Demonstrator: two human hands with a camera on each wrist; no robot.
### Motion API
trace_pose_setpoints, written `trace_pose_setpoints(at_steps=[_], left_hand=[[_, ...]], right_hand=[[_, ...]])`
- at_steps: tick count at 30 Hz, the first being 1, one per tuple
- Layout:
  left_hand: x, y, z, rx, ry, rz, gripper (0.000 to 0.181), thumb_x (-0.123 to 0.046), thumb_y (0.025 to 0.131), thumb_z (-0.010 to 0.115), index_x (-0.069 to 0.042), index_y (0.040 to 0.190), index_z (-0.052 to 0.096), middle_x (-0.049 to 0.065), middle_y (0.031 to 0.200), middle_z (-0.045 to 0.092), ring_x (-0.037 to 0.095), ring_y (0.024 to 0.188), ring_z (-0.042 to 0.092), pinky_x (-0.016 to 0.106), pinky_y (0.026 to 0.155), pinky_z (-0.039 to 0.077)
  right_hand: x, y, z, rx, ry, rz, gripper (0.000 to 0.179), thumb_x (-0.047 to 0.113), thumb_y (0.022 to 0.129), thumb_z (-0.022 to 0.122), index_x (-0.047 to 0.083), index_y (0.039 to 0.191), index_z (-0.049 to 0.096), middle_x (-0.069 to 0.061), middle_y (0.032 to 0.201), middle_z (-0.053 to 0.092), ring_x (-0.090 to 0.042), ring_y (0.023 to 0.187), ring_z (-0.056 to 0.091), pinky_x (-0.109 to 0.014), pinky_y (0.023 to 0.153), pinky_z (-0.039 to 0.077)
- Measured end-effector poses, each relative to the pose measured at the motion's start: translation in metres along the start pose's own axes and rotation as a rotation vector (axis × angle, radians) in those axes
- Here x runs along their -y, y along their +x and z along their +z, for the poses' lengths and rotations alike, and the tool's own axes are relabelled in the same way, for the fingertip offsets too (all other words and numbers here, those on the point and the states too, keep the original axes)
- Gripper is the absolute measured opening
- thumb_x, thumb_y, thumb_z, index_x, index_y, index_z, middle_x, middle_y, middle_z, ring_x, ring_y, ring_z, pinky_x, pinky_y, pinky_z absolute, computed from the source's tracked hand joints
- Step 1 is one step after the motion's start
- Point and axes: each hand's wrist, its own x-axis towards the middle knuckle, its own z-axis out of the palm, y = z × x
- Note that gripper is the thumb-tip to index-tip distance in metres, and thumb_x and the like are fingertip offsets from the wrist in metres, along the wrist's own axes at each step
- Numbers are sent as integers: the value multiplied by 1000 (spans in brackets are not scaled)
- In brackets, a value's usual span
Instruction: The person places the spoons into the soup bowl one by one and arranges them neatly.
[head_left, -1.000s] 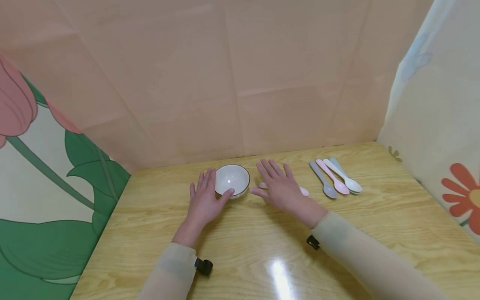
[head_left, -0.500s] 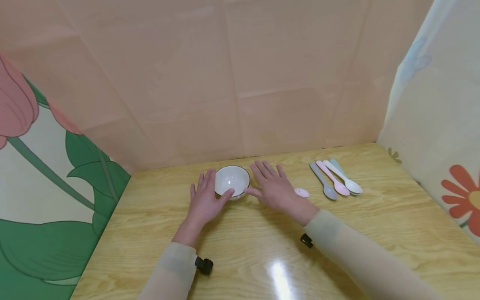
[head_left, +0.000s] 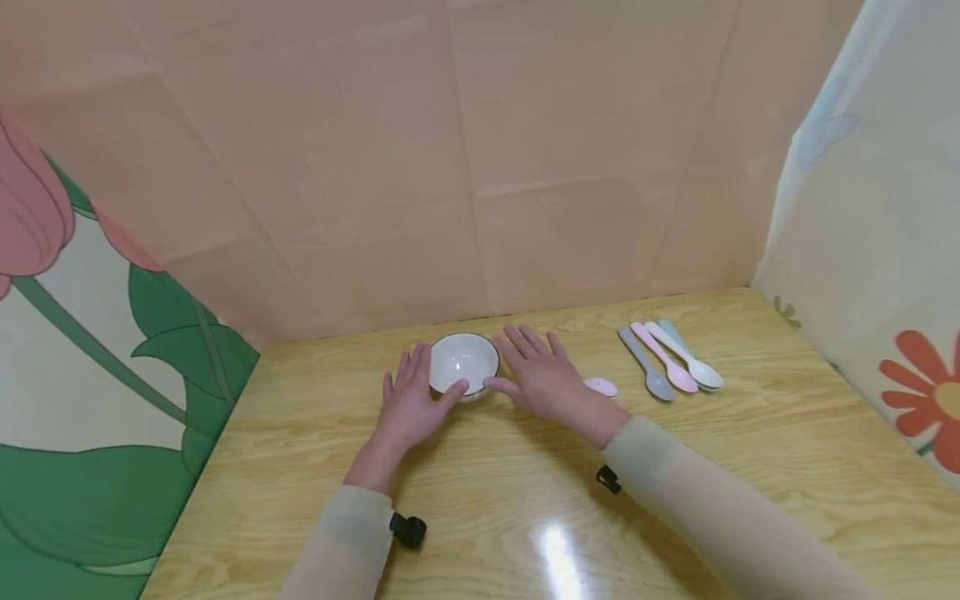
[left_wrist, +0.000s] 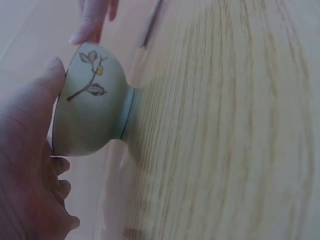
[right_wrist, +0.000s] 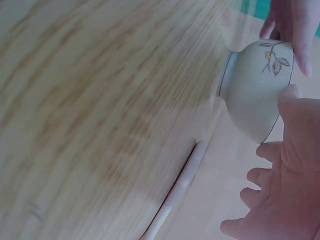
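Observation:
A small white bowl (head_left: 464, 364) with a dark rim stands upright on the wooden table. The left wrist view shows a painted twig with leaves on its outer wall (left_wrist: 90, 115). Along the bowl's left side lies my left hand (head_left: 408, 400), fingers extended, thumb at the near rim. My right hand (head_left: 551, 382) is at the bowl's right side with straight, spread fingers, its thumb tip close to the near rim. Beneath the right hand a pink spoon (head_left: 602, 387) lies on the table, mostly hidden; its handle (right_wrist: 180, 185) shows in the right wrist view.
To the right lie several spoons: a grey one (head_left: 647, 364), a pink one (head_left: 666, 358), and a white one (head_left: 686, 357) overlapping a blue-green one (head_left: 672, 332). A pinkish cloth backdrop (head_left: 375, 208) rises behind the table's far edge (head_left: 360, 335), and printed sheets flank both sides.
My right hand has shifted left to the bowl's right side, now covering the pink spoon's handle in the head view. The left hand and the bowl stay in place.

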Motion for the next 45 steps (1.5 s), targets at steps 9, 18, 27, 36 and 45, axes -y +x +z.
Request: trace_pose_setpoints(at_steps=[9, 18, 27, 36, 45], left_hand=[[-1, -1, 0, 3, -33, 13, 111, -76, 104, 57, -2, 176, 15, 19, 182, 16, 40, 169, 9, 71, 131, 7], [-1, -1, 5, -29, -53, 38, 115, -77, 99, 64, -2, 175, 20, 22, 180, 23, 41, 168, 12, 72, 130, 8], [-10, -6, 11, -29, -115, 53, 111, -68, 98, 75, -6, 174, 23, 22, 178, 28, 39, 168, 14, 71, 131, 8], [-16, -10, 16, -19, -170, 72, 115, -66, 95, 80, -3, 173, 24, 25, 175, 34, 40, 168, 17, 69, 132, 8], [-21, -11, 18, -2, -173, 109, 117, -70, 94, 78, -6, 174, 22, 20, 176, 33, 41, 168, 15, 70, 131, 9]], right_hand=[[-3, 0, 2, 25, 10, 4, 83, 66, 112, 48, 17, 176, 31, -14, 182, 20, -39, 168, 16, -70, 131, 12], [-10, -6, 6, -15, 0, -28, 85, 69, 110, 51, 17, 175, 34, -16, 181, 23, -40, 167, 18, -72, 130, 14], [-18, -20, 4, -28, 5, -29, 81, 67, 110, 53, 21, 174, 36, -18, 180, 27, -42, 166, 21, -73, 128, 18], [-30, -34, 2, -67, 53, -63, 75, 70, 110, 49, 27, 172, 43, -23, 177, 32, -47, 163, 27, -78, 125, 21], [-30, -49, -18, -35, 50, -37, 68, 58, 110, 62, 24, 168, 50, -24, 176, 33, -49, 163, 26, -76, 126, 19]])
